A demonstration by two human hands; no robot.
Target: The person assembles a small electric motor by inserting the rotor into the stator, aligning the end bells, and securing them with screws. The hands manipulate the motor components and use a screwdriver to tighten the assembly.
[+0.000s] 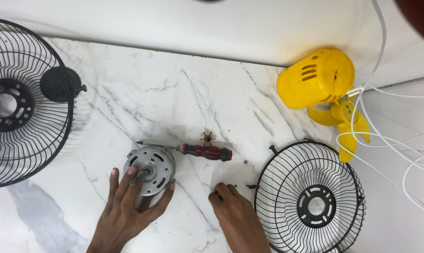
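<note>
We have the fan fully apart, guards, yellow housing [316, 78] and blades loose on the counter [184, 93], while our left hand [127, 206] spreads its fingers over the bare motor [150, 169] and our right hand [235, 211] pinches its fingers together at a small screw [234, 187] beside the screwdriver [200, 151].

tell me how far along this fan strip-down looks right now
Done, by the look of it: both black wire guards lie apart on the marble top, and the yellow housing and yellow blades sit aside. In hand: the left hand rests on the bare silver motor, while the right hand fingers something small. The screwdriver lies idle. Nothing looks rejoined.
</note>
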